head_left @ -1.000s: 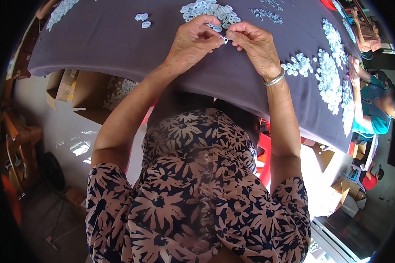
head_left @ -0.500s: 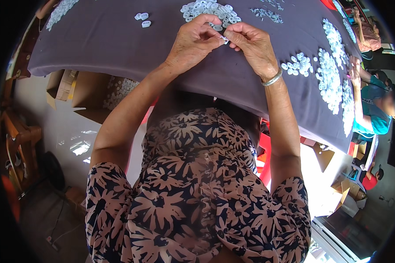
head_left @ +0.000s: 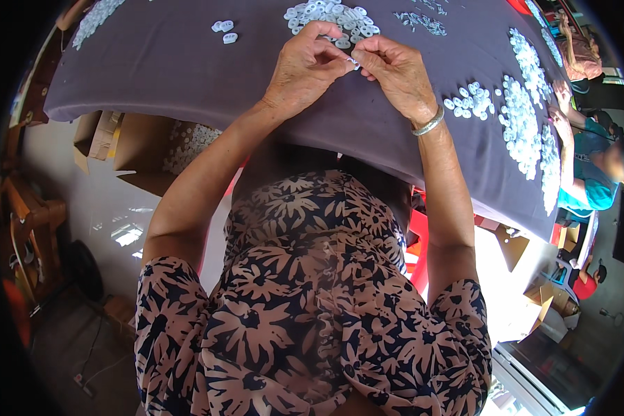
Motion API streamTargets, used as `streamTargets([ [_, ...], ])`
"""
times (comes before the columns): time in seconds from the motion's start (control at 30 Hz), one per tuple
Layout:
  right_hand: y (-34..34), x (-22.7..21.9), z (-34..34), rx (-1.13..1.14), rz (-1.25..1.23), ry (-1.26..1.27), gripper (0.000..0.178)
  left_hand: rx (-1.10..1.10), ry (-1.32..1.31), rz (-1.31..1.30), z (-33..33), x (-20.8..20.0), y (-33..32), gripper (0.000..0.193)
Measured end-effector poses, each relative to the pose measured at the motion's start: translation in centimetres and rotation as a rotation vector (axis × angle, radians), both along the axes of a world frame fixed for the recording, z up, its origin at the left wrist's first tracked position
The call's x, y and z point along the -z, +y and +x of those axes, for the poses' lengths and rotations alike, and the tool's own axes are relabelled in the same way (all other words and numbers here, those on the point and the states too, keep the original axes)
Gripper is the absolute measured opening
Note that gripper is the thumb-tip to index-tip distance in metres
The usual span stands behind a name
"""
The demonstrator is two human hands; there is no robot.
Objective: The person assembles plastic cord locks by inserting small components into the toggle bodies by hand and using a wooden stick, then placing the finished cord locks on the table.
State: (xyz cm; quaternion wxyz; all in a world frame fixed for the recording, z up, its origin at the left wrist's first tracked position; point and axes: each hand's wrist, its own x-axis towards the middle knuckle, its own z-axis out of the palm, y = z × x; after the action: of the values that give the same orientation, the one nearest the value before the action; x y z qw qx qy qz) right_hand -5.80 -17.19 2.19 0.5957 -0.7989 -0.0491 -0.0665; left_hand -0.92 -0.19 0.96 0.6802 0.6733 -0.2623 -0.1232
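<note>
Over the near part of the cloth-covered table, my left hand [head_left: 304, 71] pinches a small white plastic piece [head_left: 354, 63] between thumb and forefinger. Closed against the same piece from the other side is my right hand [head_left: 397, 78], its thumb and fingertips meeting. Much of the piece is hidden by fingers, so its shape does not show fully. Just beyond my fingertips lies a heap of white oval plastic pieces [head_left: 324, 14] with holes or marks in them. A metal bangle [head_left: 430, 122] circles my right wrist.
Dark grey cloth [head_left: 166, 66] covers the table. Three ovals [head_left: 229, 38] lie apart at left. Tiny slim pieces [head_left: 423, 23] sit farther back. More white piles [head_left: 520, 128] line the right, by a co-worker's hands [head_left: 561, 118]. An open cardboard box [head_left: 142, 142] holds pieces below.
My hands have barely moved, with the white piece still between them. At the right, the co-worker's hands have shifted slightly over the pile.
</note>
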Motion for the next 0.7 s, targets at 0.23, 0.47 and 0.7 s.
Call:
streamTargets([
  [0.23,0.9,0.1,0.0,0.108,-0.094,-0.022,0.017,-0.078,-0.123,0.013,0.2,1.1,-0.3,0.020],
  [0.47,1.4,0.1,0.0,0.130,-0.082,-0.015,0.015,-0.116,-0.027,-0.025,0.1,1.2,-0.5,0.024],
  [0.7,1.8,-0.1,-0.1,0.171,-0.009,0.027,0.014,-0.142,-0.089,0.005,0.6,1.6,-0.6,0.026],
])
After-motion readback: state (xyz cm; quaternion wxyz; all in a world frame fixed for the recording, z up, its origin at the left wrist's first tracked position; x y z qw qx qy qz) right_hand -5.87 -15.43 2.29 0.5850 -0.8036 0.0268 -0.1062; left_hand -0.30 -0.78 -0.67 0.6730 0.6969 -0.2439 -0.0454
